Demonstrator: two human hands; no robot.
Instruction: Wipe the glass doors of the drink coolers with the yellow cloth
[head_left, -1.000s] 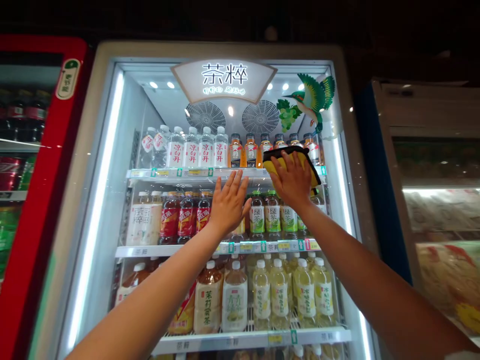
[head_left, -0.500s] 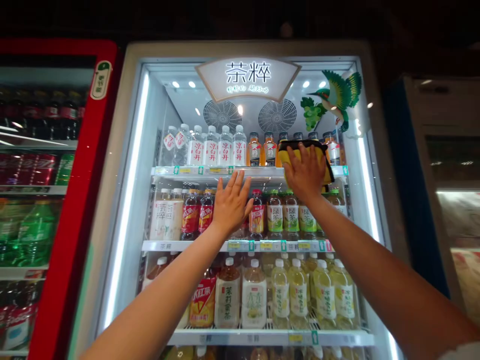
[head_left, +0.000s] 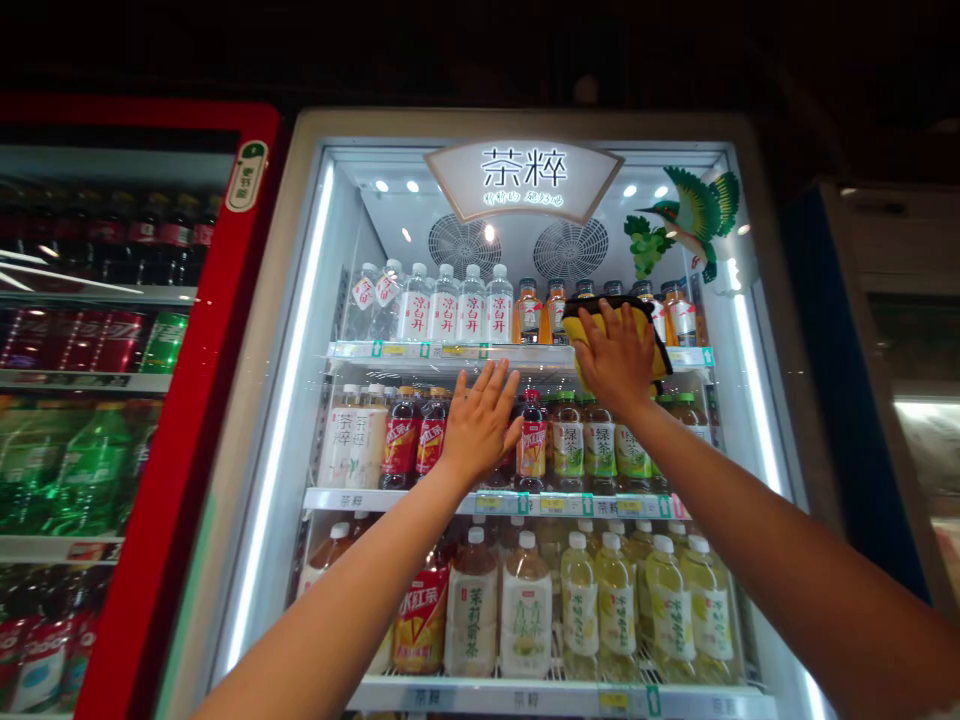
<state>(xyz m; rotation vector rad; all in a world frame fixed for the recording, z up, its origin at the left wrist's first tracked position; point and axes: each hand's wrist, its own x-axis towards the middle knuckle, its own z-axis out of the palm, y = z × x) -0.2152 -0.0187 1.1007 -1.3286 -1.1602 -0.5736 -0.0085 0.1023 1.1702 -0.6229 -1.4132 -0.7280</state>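
Observation:
My right hand (head_left: pixel 616 360) presses a yellow cloth with black edging (head_left: pixel 658 358) against the glass door of a lit drinks fridge, level with the top shelf. Its fingers are spread over the cloth. My left hand (head_left: pixel 484 420) is raised, bare and open with fingers stretched out. It is at the glass in front of the middle shelf, though whether it touches the door I cannot tell. Behind the door, amber bottles (head_left: pixel 529 312) and clear water bottles (head_left: pixel 445 305) stand on the top shelf. Part of the amber row is hidden by the cloth.
Green tea bottles (head_left: pixel 568 440) fill the middle shelf's right, with pale yellow drinks (head_left: pixel 615 605) below. A fan-shaped sign (head_left: pixel 525 180) and a bird picture (head_left: pixel 697 215) are at the fridge's top. A red-framed fridge (head_left: pixel 217 330) stands left, another cabinet (head_left: pixel 847 300) right.
The view has shifted, so the fridge appears lower and further right. Against the door, my right hand and the cloth have slid slightly left. My left hand has stayed nearly still.

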